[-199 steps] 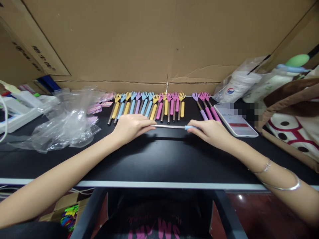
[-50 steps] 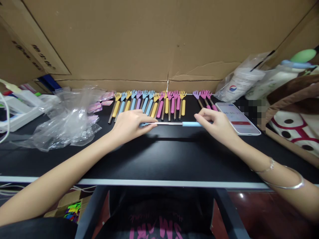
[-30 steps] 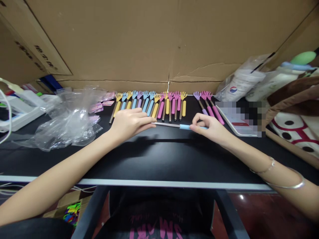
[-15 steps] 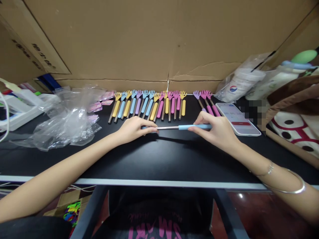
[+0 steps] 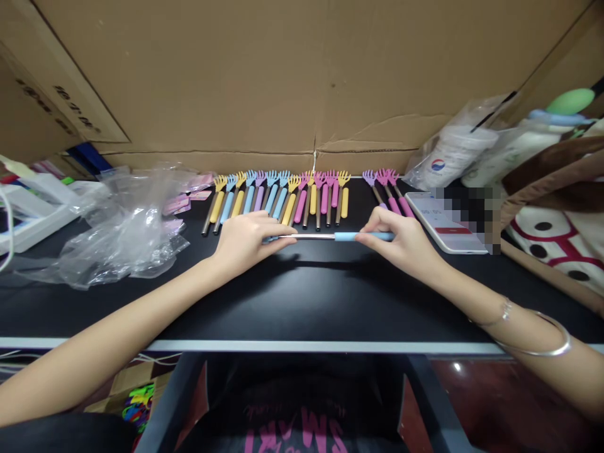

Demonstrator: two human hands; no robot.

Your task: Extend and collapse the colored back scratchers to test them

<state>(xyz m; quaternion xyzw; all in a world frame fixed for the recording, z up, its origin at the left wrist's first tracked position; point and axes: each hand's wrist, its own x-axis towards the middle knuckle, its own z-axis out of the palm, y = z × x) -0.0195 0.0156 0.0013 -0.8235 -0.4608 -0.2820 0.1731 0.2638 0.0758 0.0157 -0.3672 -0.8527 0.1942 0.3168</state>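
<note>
Between my hands a back scratcher point(image 5: 346, 236) with a light blue grip and a metal shaft is held level above the black table. My left hand point(image 5: 252, 238) pinches its head end, and the blue claw is mostly covered by the fingers. My right hand point(image 5: 397, 235) is closed on the blue grip, thumb and fingers pressed together. Behind them lies a row of back scratchers point(image 5: 271, 200) in yellow, blue, purple and pink, claws toward the cardboard. A smaller group of purple and pink back scratchers point(image 5: 392, 196) lies just beyond my right hand.
Crumpled clear plastic bags point(image 5: 127, 226) and pink cards point(image 5: 182, 202) lie on the left, beside a white rack point(image 5: 42, 220). A phone point(image 5: 438, 220), a bagged cup point(image 5: 457, 157) and a patterned bag point(image 5: 557, 233) stand right. Cardboard point(image 5: 283, 75) walls the back.
The hands keep the same hold on the blue back scratcher, which sits slightly more level. The whole view has shifted a little.
</note>
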